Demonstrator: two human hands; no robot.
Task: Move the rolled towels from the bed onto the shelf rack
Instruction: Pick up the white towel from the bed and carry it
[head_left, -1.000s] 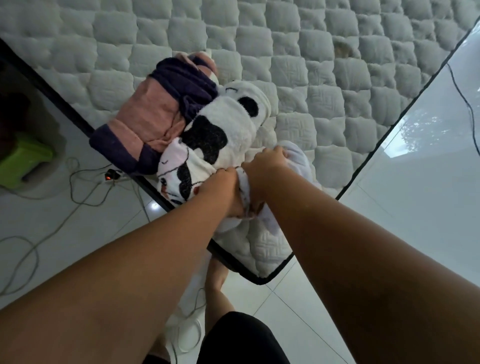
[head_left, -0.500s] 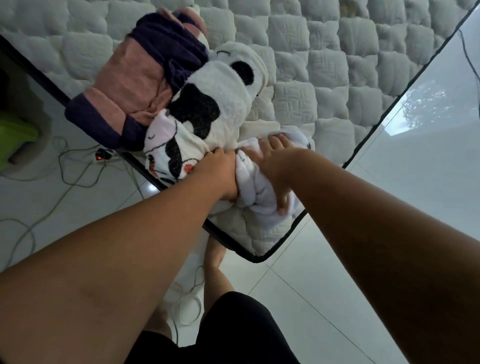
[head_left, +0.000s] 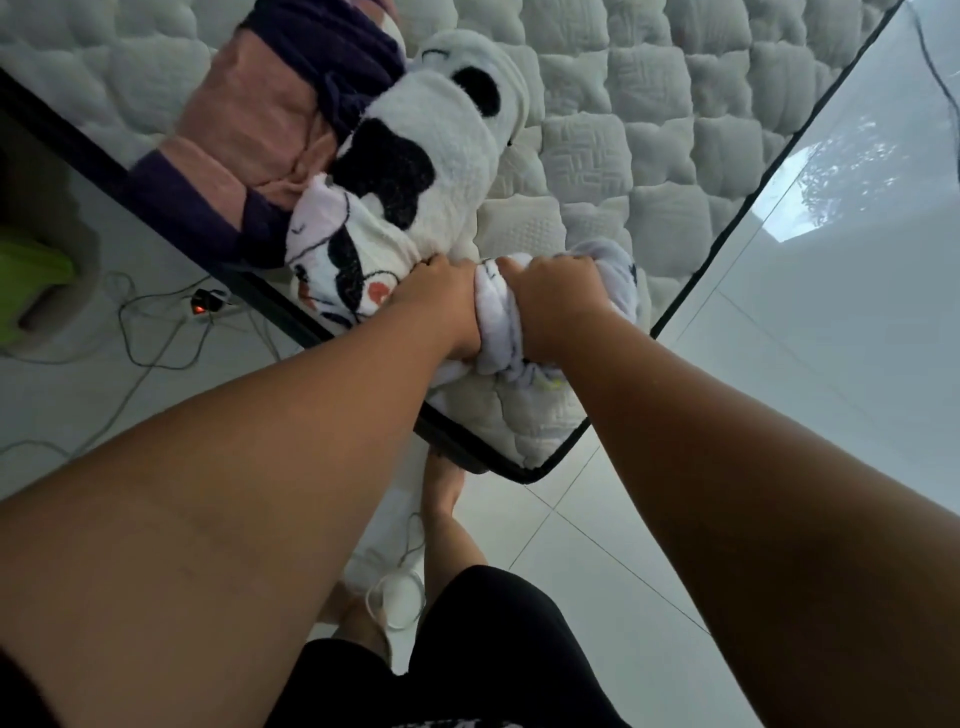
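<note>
Gripping: both hands are clamped on one white towel (head_left: 498, 322) at the near corner of the bed (head_left: 649, 156).
White towel: a loose roll, pale with faint dark marks, lying on the quilted top close to the black edge piping; one end bulges out past the right hand towards the bed's right edge, the other spills towards the corner.
Left hand (head_left: 441, 301): closed, fingers dug down into the cloth at the roll's left side; its knuckles touch the panda towel.
Right hand (head_left: 558, 306): closed over the top of the roll, fingers curled into the cloth, just beside the left hand with a strip of towel showing between them.
Panda towel (head_left: 415, 171): a thick white roll with black patches and a small red mark near its near end, lying just left of the white towel and running away up the bed.
Pink towel (head_left: 260, 130): a pink roll with dark purple bands, pressed against the panda towel's far left side, its near end at the bed's left edge.
Bed: pale quilted mattress with black piping; its corner points towards the person.
Floor (head_left: 779, 441): glossy white tiles, bright reflection on the right.
Cords (head_left: 156, 332): thin cables lie on the tiles left of the bed, with a small plug showing a red light.
Green thing (head_left: 31, 280): at the far left edge, partly cut off; what it is cannot be told.
Person: bare forearms, black shorts, bare foot by the bed corner.
</note>
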